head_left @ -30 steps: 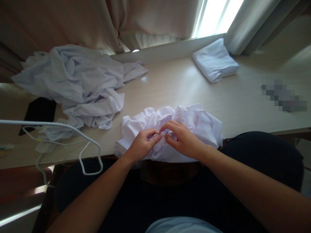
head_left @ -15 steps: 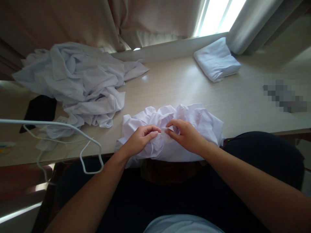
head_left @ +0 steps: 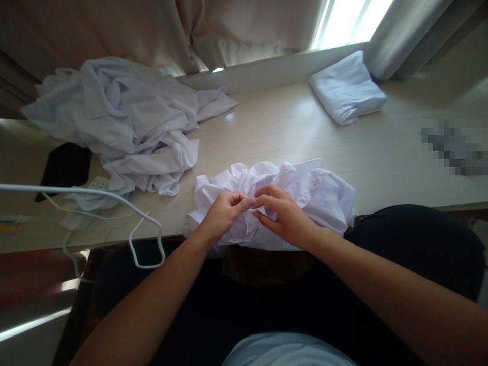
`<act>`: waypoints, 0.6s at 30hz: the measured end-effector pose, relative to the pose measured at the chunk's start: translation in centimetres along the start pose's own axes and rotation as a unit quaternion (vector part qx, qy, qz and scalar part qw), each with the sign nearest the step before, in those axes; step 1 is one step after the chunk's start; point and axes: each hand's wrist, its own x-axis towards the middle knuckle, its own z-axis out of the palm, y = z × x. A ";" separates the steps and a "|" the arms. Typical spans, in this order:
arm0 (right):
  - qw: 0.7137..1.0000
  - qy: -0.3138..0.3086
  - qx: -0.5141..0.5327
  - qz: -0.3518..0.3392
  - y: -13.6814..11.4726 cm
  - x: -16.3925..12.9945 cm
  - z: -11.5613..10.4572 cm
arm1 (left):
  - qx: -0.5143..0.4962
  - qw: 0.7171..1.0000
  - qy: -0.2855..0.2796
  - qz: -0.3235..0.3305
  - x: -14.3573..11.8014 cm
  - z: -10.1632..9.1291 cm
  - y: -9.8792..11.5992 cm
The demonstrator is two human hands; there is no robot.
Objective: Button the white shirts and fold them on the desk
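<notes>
A crumpled white shirt (head_left: 312,190) lies bunched at the near edge of the light wooden table (head_left: 290,132). My left hand (head_left: 223,216) and my right hand (head_left: 284,216) meet over its middle, fingertips pinching the same small fold of the cloth. Both hands rest on the shirt, close to the table's front edge.
A heap of loose white shirts (head_left: 125,119) covers the far left. A folded white shirt (head_left: 346,89) lies at the far right by the window. A white hanger (head_left: 145,239) sticks out over the left front edge, near a black object (head_left: 64,165) and a power strip (head_left: 97,182).
My fingertips parted slightly half a second ago and have come back together on the fold. The view has shifted a little; the shirt stays in place.
</notes>
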 end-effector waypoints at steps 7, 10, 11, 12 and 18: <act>0.999 0.015 0.002 0.043 0.3 0.0 -0.1 | 0.012 1.000 -0.020 0.006 -0.3 -1.0 0.9; 0.996 0.029 0.029 0.081 0.2 0.1 -0.5 | 0.069 0.997 -0.014 0.021 -0.5 -1.6 1.0; 0.995 0.033 0.034 0.092 0.2 0.2 -0.6 | 0.086 0.996 -0.011 0.025 -0.5 -1.7 1.0; 0.994 0.034 0.038 0.101 0.3 0.2 -0.6 | 0.096 0.995 -0.009 0.026 -0.6 -1.8 0.9; 0.997 0.019 0.044 0.066 0.5 0.3 -0.5 | 0.066 0.998 -0.010 0.016 -0.8 -1.3 0.6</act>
